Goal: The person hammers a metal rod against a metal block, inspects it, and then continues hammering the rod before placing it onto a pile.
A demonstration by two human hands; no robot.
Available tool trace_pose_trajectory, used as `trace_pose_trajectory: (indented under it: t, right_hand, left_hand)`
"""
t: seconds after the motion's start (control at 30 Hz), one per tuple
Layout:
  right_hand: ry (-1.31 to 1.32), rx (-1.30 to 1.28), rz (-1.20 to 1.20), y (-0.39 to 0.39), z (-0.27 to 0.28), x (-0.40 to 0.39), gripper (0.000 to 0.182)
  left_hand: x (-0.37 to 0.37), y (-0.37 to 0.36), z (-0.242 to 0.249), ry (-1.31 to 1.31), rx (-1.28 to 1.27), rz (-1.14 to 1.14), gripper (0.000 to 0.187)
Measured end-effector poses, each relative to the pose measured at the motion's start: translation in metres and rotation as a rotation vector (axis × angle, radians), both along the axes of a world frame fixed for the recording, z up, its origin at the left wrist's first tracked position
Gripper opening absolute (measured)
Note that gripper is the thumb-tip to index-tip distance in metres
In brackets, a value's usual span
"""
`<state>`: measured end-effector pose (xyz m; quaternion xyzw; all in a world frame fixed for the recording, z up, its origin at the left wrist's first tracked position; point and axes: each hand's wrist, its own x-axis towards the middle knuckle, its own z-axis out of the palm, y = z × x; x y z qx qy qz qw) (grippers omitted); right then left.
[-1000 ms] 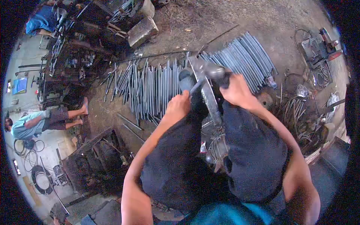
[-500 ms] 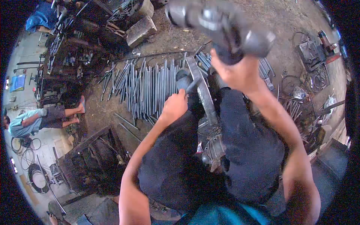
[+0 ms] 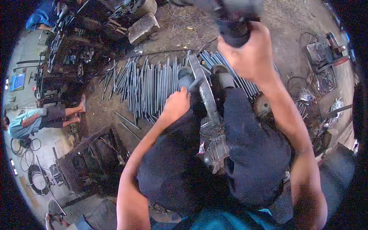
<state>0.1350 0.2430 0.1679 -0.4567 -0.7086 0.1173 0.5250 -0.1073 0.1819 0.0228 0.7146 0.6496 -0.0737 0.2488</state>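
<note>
My right hand is raised, its fingers wrapped round the dark grip of a heavy hammer-like metal tool. That tool's head is blurred and partly cut off by the top edge. My left hand is closed on a short grey metal piece, which reaches across a long flat metal bar. The bar slants between my legs, and a metal fixture sits at its near end. My shoes flank the bar on both sides.
Many grey metal rods lie on the ground ahead. A metal block and dark machinery stand at the left. Another person is at far left. Tools with a red-tipped piece lie at right, near a round disc.
My right hand has risen slightly, and the tool has moved up, partly out of view. My left hand stays nearly where it was, still holding the metal piece on the bar.
</note>
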Motion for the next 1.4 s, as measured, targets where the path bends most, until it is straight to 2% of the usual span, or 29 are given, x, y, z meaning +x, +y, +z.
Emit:
trace_pose_trajectory:
  t: [0.07,0.1,0.13,0.17,0.2,0.23,0.33,0.37,0.4,0.43,0.53,0.57,0.63,0.67,0.73,0.77,0.8,0.83,0.87,0.93,1.0,1.07,1.1,1.13,1.17,1.23,1.33,1.37,1.4]
  right_hand:
    - [0.104,-0.046,0.006,-0.013,-0.008,-0.008,0.023]
    - [0.182,-0.08,0.008,-0.019,-0.035,-0.013,0.026]
    - [0.087,0.042,-0.02,-0.021,-0.086,-0.014,0.028]
    - [-0.004,-0.403,-0.047,-0.041,-0.103,-0.014,0.034]
    - [-0.26,-0.662,0.035,-0.044,-0.131,-0.012,0.036]
    - [-0.401,-0.778,0.056,-0.049,-0.191,-0.008,0.038]
    - [-0.503,-0.756,-0.05,-0.017,-0.11,-0.007,0.04]
    - [-0.491,-0.739,-0.045,-0.011,-0.098,-0.005,0.04]
    - [-0.467,-0.614,-0.074,-0.004,-0.081,-0.005,0.04]
    - [-0.355,-0.503,-0.088,0.005,-0.057,-0.005,0.035]
    - [-0.173,-0.078,-0.087,0.015,0.001,-0.006,0.025]
    - [-0.175,-0.076,-0.083,0.014,0.014,-0.009,0.025]
    - [0.143,0.01,-0.02,0.003,0.027,-0.017,0.024]
    - [0.229,0.027,-0.008,-0.004,0.011,-0.022,0.022]
    - [0.02,-0.011,-0.009,-0.019,-0.065,-0.018,0.029]
    - [0.045,-0.366,0.032,-0.037,-0.091,-0.018,0.039]
    - [-0.197,-0.697,-0.021,-0.048,-0.126,-0.017,0.041]
    - [-0.408,-0.798,0.019,-0.054,-0.171,-0.012,0.04]
    - [-0.346,-0.781,-0.017,-0.053,-0.17,-0.005,0.037]
    - [-0.402,-0.755,-0.053,-0.022,-0.128,0.0,0.035]
    - [-0.417,-0.718,-0.073,-0.015,-0.08,0.002,0.028]
    - [-0.33,-0.441,-0.069,0.0,-0.036,0.004,0.029]
    - [-0.153,-0.222,-0.047,0.002,-0.004,0.0,0.028]
    - [-0.11,-0.151,-0.043,0.008,0.016,0.0,0.027]
    - [-0.064,0.157,-0.085,0.014,0.028,-0.003,0.027]
    - [-0.108,0.163,-0.031,0.0,0.064,-0.006,0.017]
    - [-0.092,0.056,0.001,-0.013,-0.032,-0.019,0.03]
    - [0.139,-0.053,0.061,-0.025,-0.079,-0.022,0.032]
    - [-0.096,-0.523,0.03,-0.042,-0.126,-0.016,0.033]
  left_hand:
    - [-0.006,0.0,-0.009,-0.002,0.005,-0.016,0.03]
    - [-0.007,0.001,-0.014,0.002,0.005,-0.013,0.03]
    - [-0.007,0.002,-0.018,0.013,-0.011,-0.025,0.029]
    - [-0.008,0.003,-0.019,0.025,-0.024,-0.036,0.029]
    - [-0.011,-0.004,-0.015,-0.014,0.076,-0.088,0.028]
    - [-0.014,-0.013,-0.017,-0.014,0.07,-0.089,0.028]
    - [-0.022,-0.01,-0.022,0.044,0.255,-0.173,0.027]
    - [-0.027,-0.011,-0.029,-0.061,0.298,-0.209,0.026]
    - [-0.02,-0.006,-0.023,0.032,0.175,-0.17,0.025]
    - [-0.011,0.002,-0.011,0.122,0.067,-0.107,0.025]
    - [-0.004,-0.007,0.004,0.089,0.067,-0.082,0.025]
    - [-0.004,-0.005,0.003,0.084,0.103,-0.079,0.025]
    - [-0.007,-0.003,-0.002,0.093,0.092,-0.075,0.023]
    - [-0.009,-0.003,-0.005,0.12,0.082,-0.11,0.022]
    - [-0.014,-0.003,-0.01,0.148,0.072,-0.147,0.022]
    - [-0.017,-0.005,-0.012,0.118,0.106,-0.177,0.023]
    - [-0.02,-0.005,-0.014,0.089,0.14,-0.208,0.025]
    - [-0.019,-0.005,-0.018,0.108,0.194,-0.191,0.025]
    - [-0.017,-0.009,-0.016,0.135,0.175,-0.225,0.024]
    - [-0.019,-0.001,-0.016,0.165,0.188,-0.242,0.022]
    - [-0.022,-0.004,-0.023,0.062,0.229,-0.287,0.02]
    - [-0.018,0.002,-0.02,0.071,0.223,-0.272,0.02]
    - [-0.019,-0.002,-0.019,0.089,0.197,-0.254,0.021]
    - [-0.018,-0.002,-0.015,0.116,0.179,-0.246,0.02]
    - [-0.019,-0.004,-0.013,0.117,0.173,-0.241,0.02]
    - [-0.019,-0.002,-0.013,0.157,0.158,-0.265,0.019]
    - [-0.02,-0.005,-0.017,0.125,0.157,-0.26,0.017]
    - [-0.02,-0.003,-0.017,0.1,0.173,-0.259,0.016]
    - [-0.022,-0.001,-0.023,0.071,0.152,-0.234,0.014]
